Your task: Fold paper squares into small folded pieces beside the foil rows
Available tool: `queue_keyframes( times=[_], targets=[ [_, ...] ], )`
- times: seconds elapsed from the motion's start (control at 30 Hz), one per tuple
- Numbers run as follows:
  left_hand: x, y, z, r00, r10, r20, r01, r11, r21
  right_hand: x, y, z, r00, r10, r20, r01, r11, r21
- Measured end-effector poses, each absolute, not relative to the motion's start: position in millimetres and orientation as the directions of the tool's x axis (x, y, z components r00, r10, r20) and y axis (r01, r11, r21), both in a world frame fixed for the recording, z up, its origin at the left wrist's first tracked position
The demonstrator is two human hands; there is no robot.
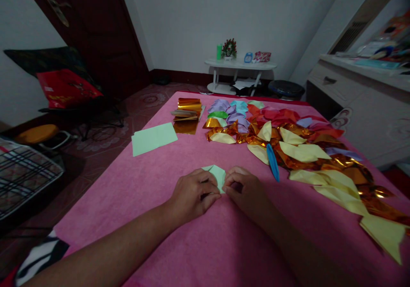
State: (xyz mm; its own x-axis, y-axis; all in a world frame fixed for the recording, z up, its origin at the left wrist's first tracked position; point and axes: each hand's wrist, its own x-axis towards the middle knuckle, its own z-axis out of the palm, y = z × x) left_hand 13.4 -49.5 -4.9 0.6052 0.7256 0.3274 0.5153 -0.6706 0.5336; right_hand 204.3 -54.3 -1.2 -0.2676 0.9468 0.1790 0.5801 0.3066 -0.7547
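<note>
A small piece of pale green paper (218, 175), partly folded, lies between my hands at the middle of the pink-covered table (153, 184). My left hand (196, 191) pinches its left side with fingers bent and thumb below. On the right edge, my right hand (243, 188) grips the paper between thumb and curled fingers. Part of the paper is hidden under the fingers. Farther left lie flat pale green sheets (154, 138), slightly fanned. Beyond them is a stack of shiny gold foil paper (187, 122).
Folded paper pieces in yellow (304, 151), gold, purple, red and blue spread over the table's right side. A dark blue folded strip (273, 163) lies nearest my right hand. A white side table (240, 65) stands by the wall, a chair with a red bag (65, 88) at left.
</note>
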Motion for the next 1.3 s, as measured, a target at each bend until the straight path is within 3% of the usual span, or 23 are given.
queue_keyframes(
  times=[0.3, 0.4, 0.53, 0.63, 0.87, 1.07, 1.3],
  targets=[
    [12.4, -48.4, -5.1, 0.611, 0.728, 0.31, 0.489, -0.655, 0.575, 203.0, -53.7, -2.8, -0.263, 0.953, 0.149, 0.577, 0.279, -0.768],
    [12.4, -47.9, -3.8, 0.596, 0.741, 0.308, 0.433, -0.62, 0.654, 203.0, -53.4, -4.1, -0.241, 0.96, 0.141, 0.567, 0.258, -0.782],
    [10.5, -43.5, -2.7, 0.437, 0.853, 0.285, 0.313, -0.441, 0.841, 202.7, -52.3, -4.1, -0.207, 0.962, 0.177, 0.571, 0.266, -0.776],
    [7.0, -37.9, -4.0, 0.267, 0.92, 0.289, 0.297, -0.363, 0.883, 202.4, -51.3, -4.1, -0.201, 0.963, 0.178, 0.581, 0.264, -0.77],
    [0.9, -31.3, -8.5, 0.206, 0.919, 0.338, 0.438, -0.395, 0.808, 202.5, -51.9, -4.1, -0.206, 0.965, 0.162, 0.575, 0.253, -0.778],
    [-1.4, -25.1, -12.2, 0.319, 0.906, 0.28, 0.644, -0.424, 0.637, 203.0, -51.8, -3.7, -0.215, 0.964, 0.155, 0.594, 0.255, -0.763],
    [-4.4, -19.6, -14.3, 0.406, 0.877, 0.258, 0.636, -0.474, 0.609, 204.2, -52.1, -3.9, -0.251, 0.957, 0.143, 0.581, 0.267, -0.769]
  ],
)
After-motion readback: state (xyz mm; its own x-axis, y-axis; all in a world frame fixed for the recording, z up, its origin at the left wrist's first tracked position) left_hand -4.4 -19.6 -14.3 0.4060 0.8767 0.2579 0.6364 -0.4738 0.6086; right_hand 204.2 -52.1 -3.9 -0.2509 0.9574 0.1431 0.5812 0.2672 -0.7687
